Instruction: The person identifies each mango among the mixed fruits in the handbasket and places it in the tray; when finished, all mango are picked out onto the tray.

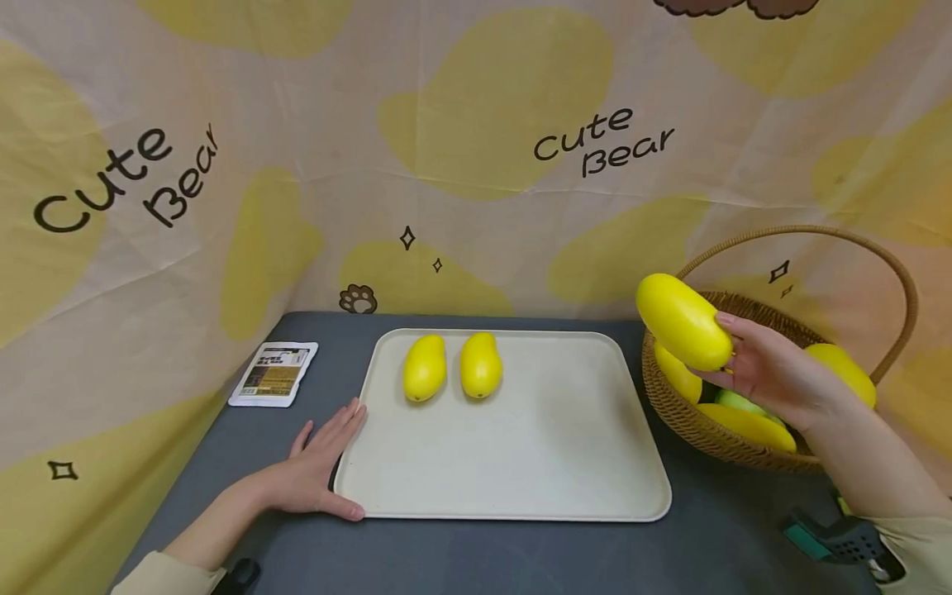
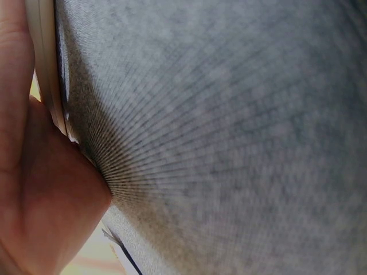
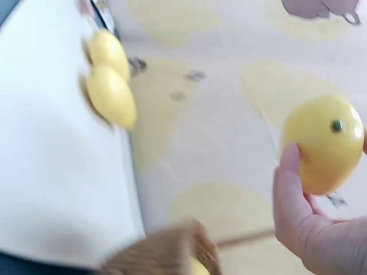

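Note:
My right hand (image 1: 777, 376) grips a yellow mango (image 1: 683, 321) by its lower end, above the left side of a wicker basket (image 1: 714, 434). In the right wrist view a green stem spot shows on that mango (image 3: 322, 143), with the thumb pressed to its side. Two more mangoes (image 1: 425, 368) lie side by side on the cream tray (image 1: 506, 454), near its far left part. At the tray's left edge rests my left hand (image 1: 316, 471), its fingers extended along the rim and the thumb at the near corner.
Inside the basket lie several more fruits, among them a yellow one (image 1: 844, 372) and a partly hidden green one (image 1: 736, 402). The basket's tall handle (image 1: 909, 297) arches over it. A white labelled packet (image 1: 273, 374) lies left of the tray. A patterned cloth (image 1: 476, 165) hangs behind the table.

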`<state>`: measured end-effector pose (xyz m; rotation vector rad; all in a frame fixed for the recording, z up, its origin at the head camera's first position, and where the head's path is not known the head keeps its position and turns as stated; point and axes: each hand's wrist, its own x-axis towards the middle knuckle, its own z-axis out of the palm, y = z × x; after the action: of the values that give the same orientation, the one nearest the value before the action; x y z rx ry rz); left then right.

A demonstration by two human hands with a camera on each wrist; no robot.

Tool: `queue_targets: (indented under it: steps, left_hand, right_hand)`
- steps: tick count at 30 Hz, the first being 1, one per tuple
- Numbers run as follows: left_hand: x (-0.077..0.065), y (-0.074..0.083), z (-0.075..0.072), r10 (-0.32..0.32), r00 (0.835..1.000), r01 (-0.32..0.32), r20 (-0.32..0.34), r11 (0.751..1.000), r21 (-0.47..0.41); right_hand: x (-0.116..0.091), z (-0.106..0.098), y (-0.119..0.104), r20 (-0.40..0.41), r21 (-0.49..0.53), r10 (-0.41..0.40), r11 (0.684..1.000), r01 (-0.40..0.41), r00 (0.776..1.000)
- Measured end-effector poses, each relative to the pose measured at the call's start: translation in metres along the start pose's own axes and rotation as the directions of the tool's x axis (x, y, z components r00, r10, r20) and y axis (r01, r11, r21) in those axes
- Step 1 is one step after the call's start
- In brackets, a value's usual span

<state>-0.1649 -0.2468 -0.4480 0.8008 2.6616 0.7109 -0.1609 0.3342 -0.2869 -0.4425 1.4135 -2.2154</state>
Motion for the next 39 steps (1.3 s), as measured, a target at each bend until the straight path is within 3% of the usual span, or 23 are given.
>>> queue_targets:
  steps: [4,7,11,18,24,32,39]
  left_hand:
    - [-0.001,0.002,0.000,0.003,1.000,-0.003,0.001,1.000,-0.010]
    - [-0.001,0.003,-0.001,-0.002,1.000,0.002,0.002,1.000,-0.012]
    - [-0.001,0.004,-0.001,-0.004,1.000,0.004,0.004,1.000,-0.008]
    - [-0.001,0.003,-0.001,0.011,1.000,-0.011,0.001,1.000,-0.004]
    - [-0.001,0.002,-0.001,0.015,1.000,-0.015,-0.005,1.000,-0.003]
    - [0.000,0.000,0.000,0.010,1.000,-0.010,-0.007,1.000,0.007]
    - [-0.001,0.001,-0.001,0.007,1.000,-0.007,-0.002,1.000,0.008]
  right_hand:
    - [0.017,0.024,0.019,-0.144,0.043,0.024,0.999,-0.018,0.989]
    - [0.032,0.039,0.034,-0.264,0.025,0.053,0.999,-0.048,0.963]
    - [0.052,0.049,0.052,-0.347,-0.021,0.091,0.994,-0.104,0.934]
    - [0.080,0.043,0.088,-0.431,-0.059,0.140,0.982,-0.182,0.892]
    - [0.104,0.034,0.117,-0.497,-0.149,0.130,0.961,-0.233,0.858]
    - [0.124,0.026,0.138,-0.572,-0.210,0.118,0.936,-0.283,0.812]
    - [0.135,0.022,0.147,-0.584,-0.247,0.099,0.924,-0.292,0.806]
